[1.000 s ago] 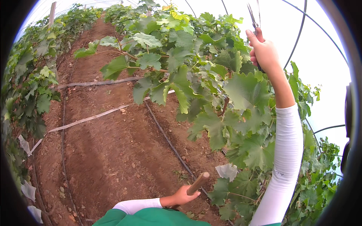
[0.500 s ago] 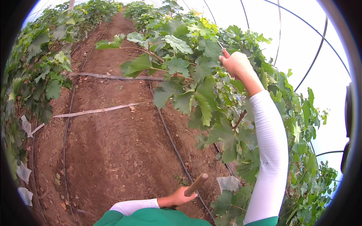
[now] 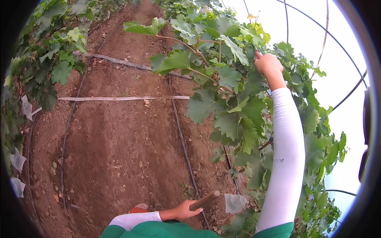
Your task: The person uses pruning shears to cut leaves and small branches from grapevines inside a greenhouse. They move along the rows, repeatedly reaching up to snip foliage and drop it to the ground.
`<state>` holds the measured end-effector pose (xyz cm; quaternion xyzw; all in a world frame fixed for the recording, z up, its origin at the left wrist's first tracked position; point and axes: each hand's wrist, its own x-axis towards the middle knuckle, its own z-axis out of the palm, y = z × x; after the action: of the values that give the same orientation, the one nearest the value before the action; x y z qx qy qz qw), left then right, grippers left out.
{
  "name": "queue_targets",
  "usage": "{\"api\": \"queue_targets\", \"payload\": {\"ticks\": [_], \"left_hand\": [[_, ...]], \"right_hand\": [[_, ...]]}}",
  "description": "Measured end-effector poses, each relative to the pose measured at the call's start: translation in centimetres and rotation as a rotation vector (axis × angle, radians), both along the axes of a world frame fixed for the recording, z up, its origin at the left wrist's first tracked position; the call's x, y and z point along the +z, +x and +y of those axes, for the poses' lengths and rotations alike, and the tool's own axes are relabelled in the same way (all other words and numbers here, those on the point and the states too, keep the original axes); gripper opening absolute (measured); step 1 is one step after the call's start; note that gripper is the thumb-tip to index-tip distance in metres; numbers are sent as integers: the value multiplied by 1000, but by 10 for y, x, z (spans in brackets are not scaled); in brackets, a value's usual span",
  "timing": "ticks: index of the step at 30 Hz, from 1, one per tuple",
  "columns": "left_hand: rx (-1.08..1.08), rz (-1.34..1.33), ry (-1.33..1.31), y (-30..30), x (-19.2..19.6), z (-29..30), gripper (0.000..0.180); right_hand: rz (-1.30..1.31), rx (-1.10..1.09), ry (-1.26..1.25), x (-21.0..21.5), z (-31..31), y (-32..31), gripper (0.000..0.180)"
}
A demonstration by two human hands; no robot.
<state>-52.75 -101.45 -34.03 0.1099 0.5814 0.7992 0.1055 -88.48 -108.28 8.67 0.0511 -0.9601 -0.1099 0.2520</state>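
My left hand (image 3: pixel 183 210), low in front of my body, is closed round a round wooden handle (image 3: pixel 204 200). The handle's end points up and right; its other end is hidden. My right hand (image 3: pixel 270 65) reaches far forward into the grapevine row on the right. Its fingers are closed at the top of the vine, with a thin, dark piece just ahead of them among the leaves. What it grips is mostly hidden. Broad green leaves (image 3: pixel 247 129) hang left of my right forearm, and a bare-stemmed shoot (image 3: pixel 203 57) sticks out into the aisle.
Another vine row (image 3: pixel 59 71) lines the left side. Black drip hoses (image 3: pixel 183 146) run along the soil aisle (image 3: pixel 123 154). A pale strip (image 3: pixel 123 98) and a grey hose (image 3: pixel 131 64) cross it. White plastic pieces (image 3: pixel 235 203) hang low by the vines. Thin curved poles (image 3: pixel 323 29) arch at right.
The view has shifted, so the vines sit further right and lower. My right hand stays raised at the vine top, deeper among the leaves. My left hand still grips the wooden handle.
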Motion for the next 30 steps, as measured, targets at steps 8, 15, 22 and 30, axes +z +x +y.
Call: {"api": "queue_targets", "payload": {"ticks": [8,15,22,30], "left_hand": [[37,-31,34,-8,10,-14,31],[-8,-42,-5,-4,11,-19,26],[36,-20,17,2,9,-15,28],[78,40,9,10,3,-5,27]], "right_hand": [[29,4,32,3,-7,-5,50],[147,48,-120,1,10,-3,50],[299,124,-328,4,17,7,56],[-118,645,-880,-24,-15,91,55]]}}
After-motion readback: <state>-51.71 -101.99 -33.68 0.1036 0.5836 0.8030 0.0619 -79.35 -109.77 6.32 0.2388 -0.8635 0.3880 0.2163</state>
